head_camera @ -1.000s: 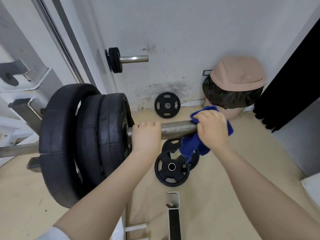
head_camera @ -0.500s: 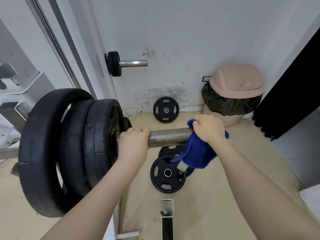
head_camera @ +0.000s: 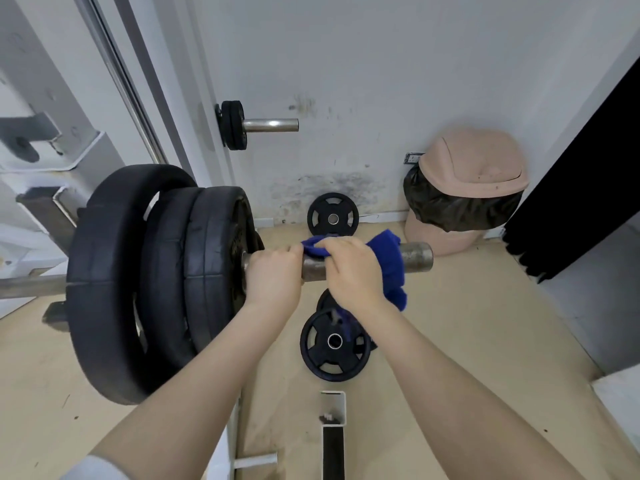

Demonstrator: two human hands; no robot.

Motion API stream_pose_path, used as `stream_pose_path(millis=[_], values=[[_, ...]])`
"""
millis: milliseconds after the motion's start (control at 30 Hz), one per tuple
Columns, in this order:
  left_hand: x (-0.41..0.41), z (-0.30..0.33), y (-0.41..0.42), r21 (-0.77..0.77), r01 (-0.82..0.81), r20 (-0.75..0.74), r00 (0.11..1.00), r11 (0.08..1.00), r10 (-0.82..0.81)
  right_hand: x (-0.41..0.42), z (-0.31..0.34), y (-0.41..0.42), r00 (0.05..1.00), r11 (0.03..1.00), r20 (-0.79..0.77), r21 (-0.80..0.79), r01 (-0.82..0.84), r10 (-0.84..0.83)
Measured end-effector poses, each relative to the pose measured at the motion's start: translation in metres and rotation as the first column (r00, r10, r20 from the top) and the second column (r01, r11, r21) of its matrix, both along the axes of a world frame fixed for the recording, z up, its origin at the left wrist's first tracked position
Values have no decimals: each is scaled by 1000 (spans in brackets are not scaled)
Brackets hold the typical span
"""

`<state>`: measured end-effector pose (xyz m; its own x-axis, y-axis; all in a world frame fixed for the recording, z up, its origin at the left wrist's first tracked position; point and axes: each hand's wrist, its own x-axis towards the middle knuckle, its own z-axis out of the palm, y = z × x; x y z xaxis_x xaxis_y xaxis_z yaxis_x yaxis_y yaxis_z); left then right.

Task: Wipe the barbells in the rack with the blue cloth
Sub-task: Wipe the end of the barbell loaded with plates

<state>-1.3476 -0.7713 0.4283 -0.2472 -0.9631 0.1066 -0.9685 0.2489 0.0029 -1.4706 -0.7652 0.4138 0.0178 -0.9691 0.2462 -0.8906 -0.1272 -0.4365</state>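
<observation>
Two hands meet on the bare steel end of the barbell (head_camera: 417,257), which runs level across the middle of the view. The blue cloth (head_camera: 389,261) is draped over the top of that bar and hangs down its far side, a loose tail dropping below the bar toward the floor. The right hand (head_camera: 349,271) lies over the cloth with its grip closed around cloth and bar together, fingers curled over the top; the cloth sticks out on both sides of that hand. Just beside it, the left hand (head_camera: 273,277) has its grip wrapped bare around the bar, hard against the innermost of the three big black weight plates (head_camera: 145,278) loaded on the bar. The two hands look to be touching at the knuckles, though the cloth's fold hides the exact spot. Past the right hand a short rusty stub of the bar stays uncovered.

Under the bar, two small black plates (head_camera: 334,344) lie overlapped on the tan floor (head_camera: 467,341), and a third small plate (head_camera: 333,214) leans against the white wall. Higher on the rack, a second short bar (head_camera: 270,125) pokes out with small plates on it. A pink bin (head_camera: 467,188) with a black liner stands in the corner, near a dark curtain (head_camera: 585,188).
</observation>
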Motion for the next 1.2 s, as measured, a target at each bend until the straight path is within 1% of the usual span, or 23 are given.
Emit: stream_pose_path(millis=[33, 67, 100, 133, 167, 200, 233, 267, 300, 333, 400, 433, 467, 600, 667, 733, 800, 867, 933, 967, 1067, 1133, 1200], values=[[0, 1, 3, 13, -8, -36, 999, 1000, 8, -1, 2, 4, 983, 998, 182, 62, -16, 5], [1, 2, 5, 34, -15, -101, 995, 999, 18, -4, 7, 10, 903, 988, 430, 146, -56, -13], [3, 3, 8, 73, -9, -212, 977, 997, 24, -8, 14, 17, 742, 972, 669, 202, -118, -49], [5, 5, 13, 117, 27, -357, 934, 993, 16, -13, 21, 24, 543, 964, 835, 206, -168, -84], [8, 8, 19, 135, 99, -503, 864, 986, -17, -20, 26, 30, 359, 961, 928, 185, -207, -101], [10, 12, 28, 113, 189, -614, 785, 976, -81, -26, 32, 36, 207, 956, 973, 155, -249, -104], [13, 16, 39, 69, 266, -670, 727, 962, -152, -29, 37, 41, 99, 945, 989, 132, -299, -107], [16, 22, 49, 25, 324, -698, 683, 946, -216, -31, 41, 45, 37, 925, 993, 117, -362, -111], [20, 27, 58, 5, 368, -728, 639, 930, -248, -29, 46, 49, 29, 895, 994, 108, -432, -106], [24, 34, 66, 19, 399, -770, 590, 917, -241, -25, 51, 51, 77, 861, 993, 116, -494, -89], [36, 50, 76, 94, 430, -862, 487, 898, -143, -11, 64, 54, 228, 803, 974, 141, -580, -6], [42, 59, 79, 130, 419, -892, 445, 898, -78, -3, 72, 55, 255, 787, 966, 135, -602, 29], [49, 67, 82, 157, 402, -914, 405, 902, -22, 6, 80, 55, 246, 781, 968, 115, -613, 51], [85, 89, 95, 221, 431, -959, 257, 875, 116, 45, 105, 58, 98, 754, 990, -14, -656, 103], [107, 96, 100, 224, 439, -968, 206, 870, 145, 67, 116, 61, 117, 724, 981, -33, -689, 156], [134, 101, 102, 227, 427, -970, 181, 875, 164, 90, 125, 61, 215, 715, 952, -6, -699, 219], [168, 105, 104, 235, 462, -972, 118, 855, 203, 115, 133, 61, 322, 722, 911, 41, -691, 256], [210, 110, 107, 223, 573, -972, 65, 788, 228, 146, 138, 63, 462, 728, 834, 113, -676, 300], [257, 113, 109, 175, 672, -972, 1, 720, 235, 183, 140, 69, 630, 734, 682, 200, -649, 371], [282, 114, 110, 151, 672, -969, -45, 725, 244, 203, 141, 72, 693, 736, 599, 239, -633, 402], [356, 108, 106, 177, 509, -945, -152, 842, 290, 268, 145, 78, 795, 742, 392, 319, -590, 463], [400, 102, 108, 210, 416, -952, -118, 885, 282, 316, 141, 76, 842, 756, 212, 373, -538, 496], [437, 94, 116, 266, 372, -956, -20, 889, 294, 365, 127, 72, 886, 799, 91, 399, -450, 454]])
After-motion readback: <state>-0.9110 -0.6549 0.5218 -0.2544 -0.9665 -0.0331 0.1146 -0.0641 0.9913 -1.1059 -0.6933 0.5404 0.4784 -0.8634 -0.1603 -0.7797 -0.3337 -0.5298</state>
